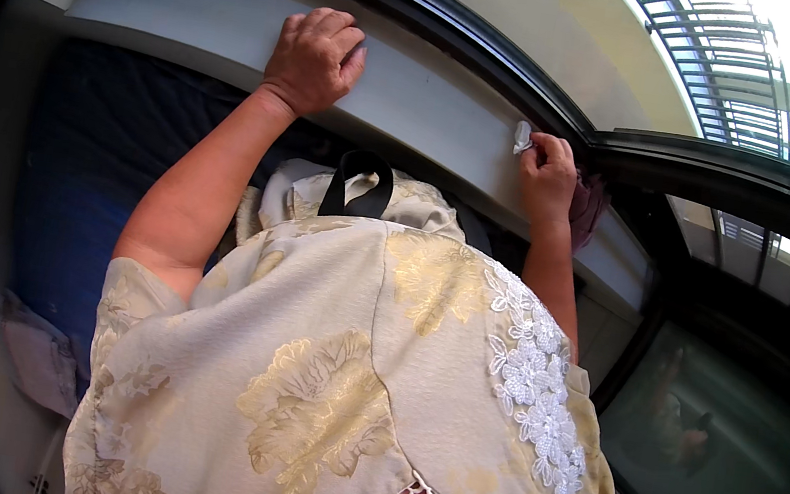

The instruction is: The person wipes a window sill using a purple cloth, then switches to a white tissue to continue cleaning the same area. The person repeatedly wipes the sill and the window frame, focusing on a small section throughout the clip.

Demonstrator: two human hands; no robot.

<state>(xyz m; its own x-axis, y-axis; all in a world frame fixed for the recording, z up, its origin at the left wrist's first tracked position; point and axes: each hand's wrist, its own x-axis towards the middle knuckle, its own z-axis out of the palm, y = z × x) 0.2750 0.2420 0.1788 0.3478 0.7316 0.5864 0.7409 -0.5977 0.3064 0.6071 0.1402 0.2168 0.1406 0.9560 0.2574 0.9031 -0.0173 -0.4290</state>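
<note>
Below a dark-framed window runs a white window sill (432,93). My left hand (315,58) rests on the sill with curled fingers; whether anything is under them cannot be told. Further right, my right hand (550,166) pinches a small crumpled white tissue or wrapper (522,137) between thumb and fingers, over the sill near the window frame. A mauve cloth (588,210) lies just behind my right wrist, partly hidden by it.
The dark window frame (429,5) borders the sill, with a barred grille (737,75) outside. Dark blue fabric (85,188) spreads below at the left, beside a pinkish cloth (39,352). A black strap loop (359,181) stands up at my front. A glass pane (708,443) is at the right.
</note>
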